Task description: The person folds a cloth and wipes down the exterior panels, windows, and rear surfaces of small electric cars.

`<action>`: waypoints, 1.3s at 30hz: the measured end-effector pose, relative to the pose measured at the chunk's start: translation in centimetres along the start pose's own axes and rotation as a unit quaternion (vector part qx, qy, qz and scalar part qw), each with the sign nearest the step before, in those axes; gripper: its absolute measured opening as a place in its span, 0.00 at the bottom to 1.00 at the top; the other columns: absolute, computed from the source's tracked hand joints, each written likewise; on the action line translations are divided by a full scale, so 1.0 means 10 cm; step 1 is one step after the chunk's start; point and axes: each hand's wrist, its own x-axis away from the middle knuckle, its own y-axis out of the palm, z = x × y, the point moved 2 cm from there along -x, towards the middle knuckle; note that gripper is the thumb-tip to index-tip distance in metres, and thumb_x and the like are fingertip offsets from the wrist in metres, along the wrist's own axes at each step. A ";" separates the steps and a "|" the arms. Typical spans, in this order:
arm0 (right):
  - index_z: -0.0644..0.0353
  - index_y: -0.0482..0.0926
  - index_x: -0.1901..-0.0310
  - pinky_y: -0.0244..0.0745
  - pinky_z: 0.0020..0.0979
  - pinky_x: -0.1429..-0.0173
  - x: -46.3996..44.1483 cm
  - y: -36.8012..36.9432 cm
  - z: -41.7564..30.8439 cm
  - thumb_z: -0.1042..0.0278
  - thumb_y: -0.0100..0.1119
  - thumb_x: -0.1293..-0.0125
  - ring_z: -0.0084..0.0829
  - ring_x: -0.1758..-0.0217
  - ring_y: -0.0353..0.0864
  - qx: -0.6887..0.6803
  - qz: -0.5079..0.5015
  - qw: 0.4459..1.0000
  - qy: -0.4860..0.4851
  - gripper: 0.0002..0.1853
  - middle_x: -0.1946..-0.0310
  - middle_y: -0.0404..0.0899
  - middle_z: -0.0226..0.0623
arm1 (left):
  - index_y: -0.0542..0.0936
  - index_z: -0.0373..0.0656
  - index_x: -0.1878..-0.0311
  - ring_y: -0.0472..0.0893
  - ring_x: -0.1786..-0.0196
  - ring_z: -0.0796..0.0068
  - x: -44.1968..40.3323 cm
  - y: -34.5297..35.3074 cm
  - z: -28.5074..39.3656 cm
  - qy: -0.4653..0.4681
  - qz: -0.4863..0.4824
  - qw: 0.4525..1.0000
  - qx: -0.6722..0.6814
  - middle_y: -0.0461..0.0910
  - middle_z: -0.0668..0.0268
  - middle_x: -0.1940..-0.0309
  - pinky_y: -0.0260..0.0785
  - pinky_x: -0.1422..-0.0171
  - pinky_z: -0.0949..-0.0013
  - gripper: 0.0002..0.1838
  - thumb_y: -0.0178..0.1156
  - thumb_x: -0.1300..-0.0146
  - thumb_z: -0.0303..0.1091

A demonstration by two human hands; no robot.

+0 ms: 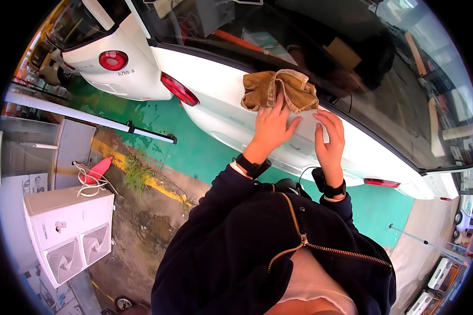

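Observation:
A folded brown cloth [257,90] lies against the white tailgate [215,79] of a car, just below its dark rear window [320,47]. My left hand [272,126] reaches up to the cloth, its fingertips partly hidden in the folds and its thumb spread to the side. My right hand [330,137] is beside the cloth's lower right corner, with fingers apart and fingertips near the cloth's edge. Whether those fingertips touch the cloth is hard to tell. Both wrists wear black bands.
Another white car [126,73] stands at the upper left. A metal pole [84,111] crosses the left side. An outdoor air-conditioning unit [71,231], with a red object [97,170] and cord on top, stands at the lower left.

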 end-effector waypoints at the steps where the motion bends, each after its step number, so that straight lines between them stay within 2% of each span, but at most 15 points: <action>1: 0.58 0.80 0.48 0.69 0.39 0.37 -0.04 0.09 -0.07 0.81 0.58 0.44 0.43 0.38 0.72 0.050 -0.018 0.997 -0.056 0.20 0.42 0.75 0.40 | 0.74 0.38 0.40 0.60 0.29 0.42 -0.01 -0.05 -0.01 -0.003 0.001 1.000 -0.004 0.61 0.43 0.31 0.58 0.33 0.47 0.31 0.63 0.41 0.49; 4: 0.59 0.76 0.42 0.68 0.39 0.34 -0.27 0.28 -0.32 0.82 0.58 0.46 0.43 0.35 0.70 0.099 -0.055 0.985 -0.129 0.27 0.37 0.71 0.40 | 0.75 0.39 0.41 0.70 0.35 0.44 -0.02 -0.19 -0.05 0.047 0.017 0.999 -0.014 0.64 0.45 0.32 0.62 0.37 0.49 0.28 0.63 0.43 0.43; 7: 0.62 0.72 0.39 0.69 0.37 0.35 -0.50 0.44 -0.24 0.85 0.57 0.49 0.42 0.36 0.70 0.109 -0.091 0.968 -0.205 0.31 0.35 0.69 0.39 | 0.75 0.38 0.41 0.79 0.46 0.51 0.02 -0.29 -0.19 0.051 -0.038 0.991 0.120 0.68 0.48 0.34 0.68 0.42 0.56 0.26 0.63 0.44 0.34; 9: 0.63 0.72 0.39 0.71 0.36 0.36 -0.64 0.50 -0.16 0.86 0.56 0.50 0.42 0.37 0.71 0.110 -0.073 0.971 -0.201 0.31 0.35 0.69 0.38 | 0.75 0.37 0.43 0.81 0.54 0.57 0.10 -0.42 -0.28 0.147 0.027 0.979 0.139 0.70 0.50 0.36 0.72 0.48 0.63 0.24 0.62 0.45 0.25; 12: 0.63 0.73 0.40 0.74 0.34 0.41 -0.73 0.50 -0.12 0.87 0.54 0.51 0.41 0.39 0.73 0.119 -0.051 0.971 -0.200 0.31 0.35 0.69 0.36 | 0.75 0.38 0.45 0.81 0.57 0.63 0.26 -0.49 -0.46 0.117 0.120 0.977 0.130 0.73 0.52 0.42 0.73 0.52 0.67 0.22 0.62 0.46 0.18; 13: 0.61 0.74 0.40 0.74 0.34 0.41 -0.73 0.50 -0.12 0.86 0.55 0.51 0.40 0.41 0.73 0.141 -0.049 0.966 -0.212 0.31 0.37 0.71 0.34 | 0.75 0.38 0.45 0.81 0.57 0.63 0.31 -0.48 -0.47 0.113 0.120 0.978 0.129 0.73 0.52 0.42 0.73 0.52 0.67 0.22 0.62 0.46 0.18; 15: 0.59 0.75 0.41 0.73 0.34 0.42 -0.70 0.51 -0.13 0.85 0.56 0.51 0.40 0.43 0.73 0.161 -0.049 0.961 -0.221 0.31 0.39 0.73 0.31 | 0.75 0.38 0.46 0.77 0.60 0.69 0.36 -0.53 -0.54 -0.087 0.200 0.942 0.253 0.76 0.58 0.54 0.72 0.53 0.67 0.21 0.64 0.45 0.19; 18: 0.54 0.78 0.43 0.71 0.34 0.44 -0.64 0.47 -0.17 0.83 0.58 0.51 0.37 0.47 0.72 0.218 -0.028 0.949 -0.228 0.30 0.46 0.77 0.27 | 0.75 0.38 0.45 0.75 0.62 0.72 0.26 -0.66 -0.54 -0.092 0.196 0.941 0.259 0.70 0.61 0.55 0.71 0.57 0.70 0.20 0.65 0.42 0.21; 19: 0.53 0.80 0.46 0.71 0.36 0.44 -0.62 0.47 -0.15 0.82 0.59 0.52 0.36 0.49 0.71 0.227 -0.023 0.947 -0.224 0.28 0.49 0.77 0.26 | 0.75 0.39 0.43 0.74 0.62 0.73 0.24 -0.66 -0.59 -0.065 0.146 0.965 0.209 0.67 0.61 0.51 0.70 0.59 0.72 0.23 0.66 0.43 0.21; 23: 0.53 0.83 0.56 0.68 0.39 0.42 -0.55 0.48 -0.04 0.80 0.60 0.53 0.36 0.50 0.71 0.223 -0.015 0.951 -0.211 0.20 0.53 0.77 0.26 | 0.74 0.40 0.42 0.74 0.62 0.75 0.17 -0.62 -0.62 -0.023 0.128 0.981 0.143 0.67 0.62 0.51 0.69 0.59 0.73 0.25 0.66 0.44 0.22; 26: 0.53 0.83 0.60 0.67 0.38 0.38 -0.53 0.47 -0.02 0.78 0.60 0.52 0.37 0.47 0.72 0.183 0.005 0.957 -0.225 0.16 0.51 0.77 0.25 | 0.75 0.40 0.42 0.71 0.68 0.78 0.09 -0.67 -0.56 -0.106 0.141 0.976 0.132 0.68 0.64 0.53 0.70 0.61 0.75 0.25 0.66 0.44 0.21; 28: 0.52 0.83 0.62 0.63 0.39 0.34 -0.50 0.47 -0.03 0.76 0.60 0.51 0.35 0.43 0.72 0.209 0.009 0.948 -0.239 0.13 0.50 0.77 0.24 | 0.77 0.39 0.43 0.72 0.66 0.80 0.08 -0.68 -0.61 -0.195 0.146 0.933 0.265 0.70 0.65 0.53 0.70 0.60 0.76 0.23 0.65 0.44 0.22; 31: 0.52 0.81 0.63 0.62 0.40 0.31 -0.42 0.46 -0.09 0.75 0.59 0.48 0.32 0.39 0.72 0.234 -0.018 0.938 -0.255 0.10 0.50 0.78 0.24 | 0.77 0.40 0.44 0.75 0.64 0.77 0.13 -0.65 -0.75 -0.207 0.086 0.921 0.320 0.75 0.64 0.58 0.71 0.60 0.73 0.23 0.66 0.46 0.24; 35: 0.51 0.80 0.64 0.60 0.40 0.30 -0.37 0.43 -0.14 0.72 0.64 0.49 0.31 0.40 0.73 0.192 -0.082 0.943 -0.257 0.09 0.52 0.78 0.25 | 0.74 0.38 0.43 0.75 0.66 0.79 0.16 -0.64 -0.77 -0.211 0.043 0.928 0.304 0.77 0.66 0.63 0.72 0.60 0.74 0.25 0.66 0.45 0.24; 39: 0.52 0.80 0.64 0.67 0.38 0.36 -0.35 0.44 -0.17 0.69 0.68 0.51 0.32 0.46 0.76 0.103 -0.107 0.943 -0.296 0.11 0.54 0.78 0.27 | 0.73 0.38 0.47 0.75 0.66 0.80 0.13 -0.64 -0.66 -0.217 0.053 0.915 0.335 0.77 0.68 0.64 0.72 0.59 0.75 0.21 0.66 0.44 0.24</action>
